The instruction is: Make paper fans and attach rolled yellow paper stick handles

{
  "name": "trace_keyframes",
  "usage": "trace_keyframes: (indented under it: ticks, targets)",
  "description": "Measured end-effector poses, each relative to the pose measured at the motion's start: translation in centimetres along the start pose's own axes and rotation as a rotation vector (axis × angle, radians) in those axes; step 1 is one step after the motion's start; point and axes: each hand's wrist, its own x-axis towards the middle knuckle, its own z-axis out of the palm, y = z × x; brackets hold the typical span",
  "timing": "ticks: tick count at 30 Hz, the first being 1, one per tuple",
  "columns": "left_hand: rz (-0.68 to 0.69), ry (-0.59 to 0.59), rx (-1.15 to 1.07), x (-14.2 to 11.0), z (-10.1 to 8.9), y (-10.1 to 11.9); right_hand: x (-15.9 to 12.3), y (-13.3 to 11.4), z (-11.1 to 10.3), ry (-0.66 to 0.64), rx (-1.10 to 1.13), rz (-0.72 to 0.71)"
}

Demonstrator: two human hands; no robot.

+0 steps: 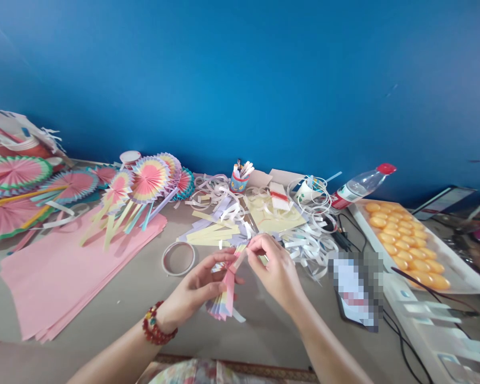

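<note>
A pleated paper fan (223, 301) in pink, yellow and lilac, gathered at its middle, is gripped by my left hand (206, 280), thumb in front and fingers behind. Near the fan's upper end, my right hand (275, 266) pinches a small pale strip (242, 260) that looks like tape. Another pale strip sticks out at the fan's lower end. Just left of my left hand, a roll of tape (178, 259) lies flat on the table. Beyond both hands are yellow and lilac paper strips (212, 233).
Pink paper sheets (64, 277) and several finished fans (150, 178) lie to the left. White curled strips (304, 242), a pen cup (239, 182) and a tilted bottle (360, 185) stand or lie farther back. At right are a phone (354, 293), cables and a tray (468, 274) of orange oval pieces.
</note>
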Motion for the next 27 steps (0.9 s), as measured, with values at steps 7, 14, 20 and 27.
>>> trace_keyframes:
  ticks: [7,14,20,27]
  targets:
    - [-0.005,-0.002,0.0,-0.02,-0.07,-0.11,0.01,-0.17,0.19,0.017,0.001,-0.015]
    - [-0.009,0.006,-0.009,0.07,0.06,0.12,0.03,-0.37,0.16,0.046,-0.001,-0.02]
    - [-0.006,0.012,-0.003,0.12,0.16,0.12,-0.16,-0.08,0.32,0.048,0.007,-0.006]
    - [-0.002,0.002,-0.009,0.07,0.12,-0.01,-0.03,-0.45,0.25,0.046,-0.013,-0.002]
